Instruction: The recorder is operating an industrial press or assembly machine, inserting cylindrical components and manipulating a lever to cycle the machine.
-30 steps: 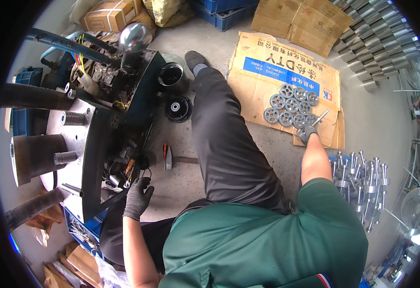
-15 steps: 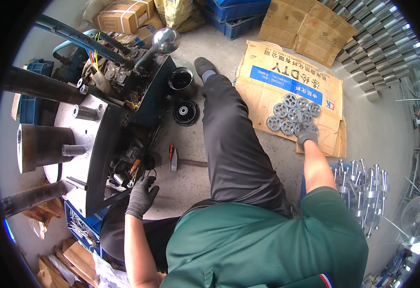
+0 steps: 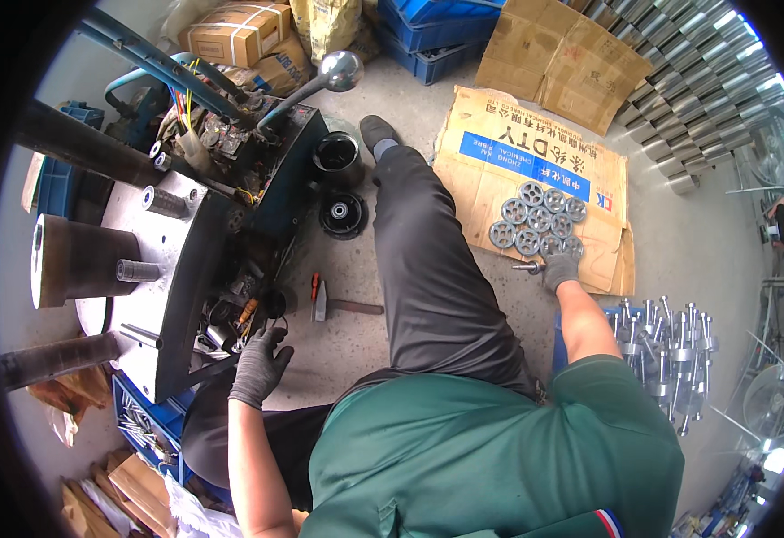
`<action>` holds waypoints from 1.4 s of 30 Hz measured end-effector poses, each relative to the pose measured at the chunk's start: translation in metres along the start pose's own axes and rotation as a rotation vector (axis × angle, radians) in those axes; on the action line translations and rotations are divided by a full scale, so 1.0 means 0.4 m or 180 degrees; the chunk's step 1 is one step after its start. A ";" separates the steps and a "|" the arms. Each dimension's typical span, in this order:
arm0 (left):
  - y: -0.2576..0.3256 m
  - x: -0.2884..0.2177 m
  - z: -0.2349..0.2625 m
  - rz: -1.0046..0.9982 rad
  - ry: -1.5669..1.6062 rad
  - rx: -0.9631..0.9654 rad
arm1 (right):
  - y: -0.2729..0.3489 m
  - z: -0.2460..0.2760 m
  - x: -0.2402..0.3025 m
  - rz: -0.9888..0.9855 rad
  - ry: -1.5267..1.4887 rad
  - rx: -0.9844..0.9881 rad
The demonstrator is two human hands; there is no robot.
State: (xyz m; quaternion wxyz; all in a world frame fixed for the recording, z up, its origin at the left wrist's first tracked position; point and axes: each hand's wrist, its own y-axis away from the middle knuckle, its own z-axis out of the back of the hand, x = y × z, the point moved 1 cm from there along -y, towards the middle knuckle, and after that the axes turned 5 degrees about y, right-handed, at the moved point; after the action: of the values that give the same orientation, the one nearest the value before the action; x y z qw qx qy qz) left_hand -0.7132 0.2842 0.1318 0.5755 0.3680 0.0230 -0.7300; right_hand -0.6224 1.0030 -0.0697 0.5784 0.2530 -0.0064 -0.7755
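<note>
My right hand (image 3: 561, 272), in a dark grey glove, is closed at the near edge of a flat cardboard sheet (image 3: 500, 112). A short metal pin (image 3: 528, 267) sticks out to the left from its fingers; the rest of the pin is hidden by the glove. Against this hand lies a cluster of several round, spoked metal wheels (image 3: 540, 218) on the cardboard. My left hand (image 3: 261, 366), gloved too, hangs beside the machine with its fingers loosely bent and thumb apart, nothing visible in it.
At left stands a machine with a metal plate (image 3: 154, 287), thick posts and a ball-topped lever (image 3: 342, 71). A hammer (image 3: 343, 308) and an orange-handled screwdriver (image 3: 315, 289) lie on the floor. Metal rods with collars (image 3: 670, 354) stand upright at right. Stacked metal tubes (image 3: 683, 108) are beyond.
My right hand has drawn back slightly from the wheels toward me, and a metal pin now shows at its fingers. The left hand has barely moved. The view has shifted a little.
</note>
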 end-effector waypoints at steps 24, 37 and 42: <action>0.029 -0.035 0.039 -0.0037 -0.0568 -0.0002 | -0.020 -0.199 -0.049 -0.2070 -0.2553 0.0034; 0.013 -0.080 0.044 -0.0714 -0.0385 -0.0409 | 0.008 0.081 0.099 -0.1033 -0.3891 -0.0841; 0.037 -0.142 0.085 -0.1184 0.0028 -0.0984 | 0.013 0.620 0.094 0.0951 -0.5352 -0.1596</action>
State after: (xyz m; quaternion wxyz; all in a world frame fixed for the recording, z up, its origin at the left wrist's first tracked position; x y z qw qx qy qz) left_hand -0.7141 0.3104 0.1945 0.4805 0.2682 0.2043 -0.8096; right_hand -0.7246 0.8973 0.1337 0.5160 -0.5375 -0.2919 -0.5997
